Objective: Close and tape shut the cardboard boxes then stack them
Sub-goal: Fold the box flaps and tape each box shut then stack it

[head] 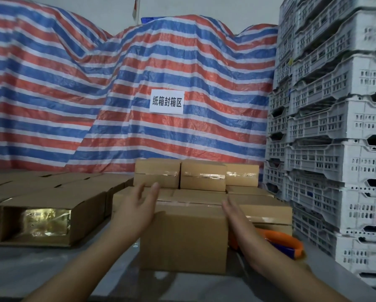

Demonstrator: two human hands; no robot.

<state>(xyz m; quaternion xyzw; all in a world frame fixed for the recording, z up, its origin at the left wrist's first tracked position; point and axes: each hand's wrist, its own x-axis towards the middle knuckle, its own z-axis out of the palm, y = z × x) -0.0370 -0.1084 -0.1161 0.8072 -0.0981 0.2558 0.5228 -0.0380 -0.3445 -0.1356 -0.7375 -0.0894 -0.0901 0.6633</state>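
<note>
From my head camera, the box (pixel 183 238) sits closed on the surface (pixel 40 264) straight in front of me, between my two hands. My left hand (pixel 136 207) is at its upper left corner, fingers straight and spread wide, the palm against the box's edge and the fingertips reaching over toward the stack behind; it grips nothing. My right hand (pixel 234 212) lies flat along the box's right side, fingers straight and together, also holding nothing, so my grip is wide on both sides.

Just right of the box, partly behind my right forearm, lies an orange tape dispenser (pixel 285 243). Behind the box stands the stack (pixel 202 177) of taped boxes, two layers showing, with shiny tape across their fronts. To the left are open boxes (pixel 51 216); the nearest lies on its side with gold packets (pixel 46 223) showing inside.

The surface is grey and smooth. Behind it hangs a red, white and blue striped tarp (pixel 73 94) with a white paper sign (pixel 167 102) on it. On the right rise stacked white plastic crates (pixel 335 127), slotted along their sides; what they hold I cannot tell
</note>
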